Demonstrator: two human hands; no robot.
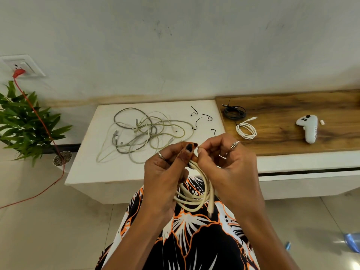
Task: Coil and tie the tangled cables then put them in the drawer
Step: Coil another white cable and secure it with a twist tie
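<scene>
A cream cable coil [194, 193] hangs in front of my lap, its plug end pointing down. My left hand [165, 172] grips the top of the coil. My right hand [226, 164] pinches a thin black twist tie [197, 146] at the coil's top, against my left fingertips. On the white table [93, 172] lies a tangle of grey and pale green cables [144, 133]. Several loose black twist ties [202, 117] lie to its right. A tied white coil [246, 129] and a tied black coil [234, 112] rest on the wooden counter [282, 133].
A white game controller [308, 128] and a small white piece [322, 122] lie on the wooden counter. A dark gap of a drawer front [311, 170] runs under it. A potted plant [25, 121] and a red cord [39, 117] from a wall socket stand at the left.
</scene>
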